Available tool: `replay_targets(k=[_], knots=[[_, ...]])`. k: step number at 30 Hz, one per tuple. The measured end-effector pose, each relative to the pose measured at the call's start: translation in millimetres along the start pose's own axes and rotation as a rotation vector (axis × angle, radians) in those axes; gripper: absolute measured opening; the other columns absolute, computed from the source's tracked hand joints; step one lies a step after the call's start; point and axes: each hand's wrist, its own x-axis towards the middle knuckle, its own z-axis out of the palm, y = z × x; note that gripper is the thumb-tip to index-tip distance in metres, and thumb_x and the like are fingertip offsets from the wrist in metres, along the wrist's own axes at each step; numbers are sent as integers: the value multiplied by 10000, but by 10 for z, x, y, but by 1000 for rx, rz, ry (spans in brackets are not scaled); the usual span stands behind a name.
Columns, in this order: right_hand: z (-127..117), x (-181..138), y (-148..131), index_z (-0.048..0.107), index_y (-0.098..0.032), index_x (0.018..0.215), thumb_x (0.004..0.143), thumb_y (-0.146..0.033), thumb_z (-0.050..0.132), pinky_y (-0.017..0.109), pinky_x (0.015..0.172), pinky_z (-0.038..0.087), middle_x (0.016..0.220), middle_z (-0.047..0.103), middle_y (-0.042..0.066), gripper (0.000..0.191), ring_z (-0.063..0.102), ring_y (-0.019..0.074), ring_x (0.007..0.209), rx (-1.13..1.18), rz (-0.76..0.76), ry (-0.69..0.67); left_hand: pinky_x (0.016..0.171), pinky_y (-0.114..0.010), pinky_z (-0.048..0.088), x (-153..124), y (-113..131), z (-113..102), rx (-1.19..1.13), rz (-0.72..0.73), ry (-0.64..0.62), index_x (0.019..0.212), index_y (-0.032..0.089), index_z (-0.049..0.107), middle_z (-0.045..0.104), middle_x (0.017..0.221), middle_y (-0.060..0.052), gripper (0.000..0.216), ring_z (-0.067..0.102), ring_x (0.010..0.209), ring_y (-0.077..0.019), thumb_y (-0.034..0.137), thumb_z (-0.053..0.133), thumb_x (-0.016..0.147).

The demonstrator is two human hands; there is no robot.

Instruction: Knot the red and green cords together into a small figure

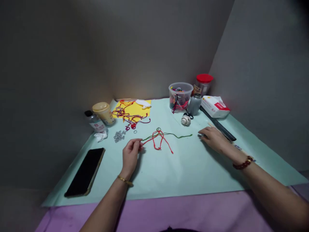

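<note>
Red cord (156,146) lies looped at the middle of the pale green sheet, with green cord (180,137) crossing it. Both meet at a small ring (158,129) at the top of the loops. The left ends of the cords run into my left hand (131,154), whose thumb and fingers are closed in a pinch on them. Off to the right, apart from the cords, my right hand (212,139) rests low over the sheet with its fingers curled together. A small greyish bit shows at its fingertips, too small to name.
A phone (85,172) and a pile of metal rings (119,136) lie left. Bottles and a yellow-lidded cup (103,112) stand behind them. Yellow paper (142,111) holds knotted cords. A clear tub (181,95), scissors (188,115), a tissue pack (214,106) and a dark strip (218,124) are right.
</note>
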Motion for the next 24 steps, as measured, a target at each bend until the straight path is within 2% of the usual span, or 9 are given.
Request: replay_targets(k=[3,11,14,19,22,24], knots=[[112,31,32,694,-188,1053,872,-189,516,379,844,402,1097,671,123,254,585,279,1012,-102,54,-21,663,-232,473,-6,-31,9,49,33,-26,941,135,660,638,771,-21,333,568,659,-106,440,602,823],[150,81,55,670,-156,867,883,-164,499,343,784,391,955,657,124,171,575,258,934,-147,53,-10,609,-225,428,-16,-23,35,143,55,-134,870,148,677,639,695,-4,270,548,626,-118,399,593,819],[167,74,46,653,-154,859,882,-146,484,349,765,385,919,653,125,170,572,262,894,-160,67,-8,601,-235,411,-21,41,56,282,84,-239,904,166,691,654,722,-6,237,555,635,-133,358,571,832],[136,93,-36,649,-178,849,891,-182,485,363,716,377,922,661,125,169,577,282,883,-207,87,-42,707,-267,430,-21,175,135,657,313,-482,961,205,685,647,910,-26,194,578,767,-155,216,535,838],[81,117,-73,639,-180,828,873,-158,473,373,687,375,904,659,148,174,583,290,856,-232,112,-72,721,-273,444,-7,210,188,724,366,-580,991,210,665,608,974,-32,214,569,788,-150,164,545,819],[10,115,-135,621,-184,803,859,-138,447,382,690,380,867,651,158,189,579,288,826,-192,146,-37,721,-272,450,3,204,215,695,366,-570,977,208,662,602,971,-32,188,567,794,-150,171,549,832]])
